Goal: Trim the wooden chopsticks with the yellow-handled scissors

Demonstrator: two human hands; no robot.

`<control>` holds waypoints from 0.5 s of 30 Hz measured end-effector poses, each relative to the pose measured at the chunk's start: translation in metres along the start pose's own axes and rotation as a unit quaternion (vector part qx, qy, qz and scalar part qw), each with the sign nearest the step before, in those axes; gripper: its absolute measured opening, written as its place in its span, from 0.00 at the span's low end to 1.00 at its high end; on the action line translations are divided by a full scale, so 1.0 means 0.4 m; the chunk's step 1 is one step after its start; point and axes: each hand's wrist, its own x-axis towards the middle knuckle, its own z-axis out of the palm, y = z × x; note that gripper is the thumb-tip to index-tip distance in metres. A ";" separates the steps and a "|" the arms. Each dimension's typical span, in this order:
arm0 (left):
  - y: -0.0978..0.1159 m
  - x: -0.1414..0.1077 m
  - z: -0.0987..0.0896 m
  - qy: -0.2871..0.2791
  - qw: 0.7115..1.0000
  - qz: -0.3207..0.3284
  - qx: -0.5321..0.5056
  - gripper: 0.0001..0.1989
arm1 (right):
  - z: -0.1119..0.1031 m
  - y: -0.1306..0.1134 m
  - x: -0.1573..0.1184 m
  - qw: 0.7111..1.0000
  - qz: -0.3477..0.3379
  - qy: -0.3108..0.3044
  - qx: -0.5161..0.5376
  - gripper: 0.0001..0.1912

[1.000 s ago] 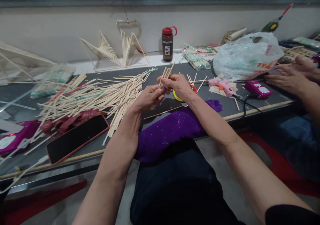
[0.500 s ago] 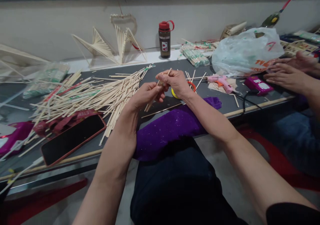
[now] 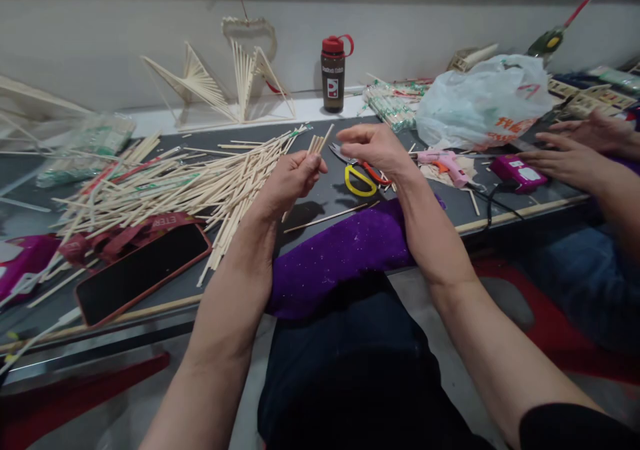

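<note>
My left hand (image 3: 296, 182) is closed around a small bundle of thin wooden sticks (image 3: 317, 145), whose upper ends poke out above the thumb. One stick stands higher than the others. To the right, my right hand (image 3: 374, 147) is apart from the bundle, its fingers stretched out and nothing visible in them. Below it on the dark table lie scissors (image 3: 359, 182) with a yellow and an orange handle, partly covered by that hand. A single stick (image 3: 326, 217) rests in front, beside a purple cloth (image 3: 343, 257) at the table edge.
A large pile of loose sticks (image 3: 200, 183) spreads left, with a phone (image 3: 145, 273) nearby. Stick models (image 3: 193, 87) and a bottle (image 3: 333, 77) stand behind. At right are a pink glue gun (image 3: 445, 163), a plastic bag (image 3: 480, 103), a purple box (image 3: 519, 172) and another person's hands (image 3: 575, 153).
My right hand has let go of the sticks and moved right and slightly up, uncovering the scissors. The bundle stays in my left hand, which has shifted slightly left.
</note>
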 end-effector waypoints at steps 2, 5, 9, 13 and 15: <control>-0.004 0.004 -0.004 0.020 1.000 -0.003 -0.001 0.15 | -0.034 0.025 0.000 0.977 0.049 0.003 -0.209 0.15; -0.010 0.009 -0.010 0.038 0.999 0.006 0.016 0.14 | -0.038 0.041 -0.001 0.891 0.139 -0.066 -0.427 0.18; -0.022 0.014 -0.016 0.078 0.993 0.052 0.072 0.14 | 0.002 0.033 -0.003 0.858 0.145 -0.101 -0.482 0.25; -0.037 0.019 -0.024 0.113 0.979 0.095 0.138 0.15 | 0.013 0.028 -0.010 0.870 0.138 -0.095 -0.464 0.33; -0.042 0.021 -0.029 0.124 0.976 0.106 0.147 0.15 | 0.005 0.031 -0.012 0.890 0.134 -0.074 -0.431 0.38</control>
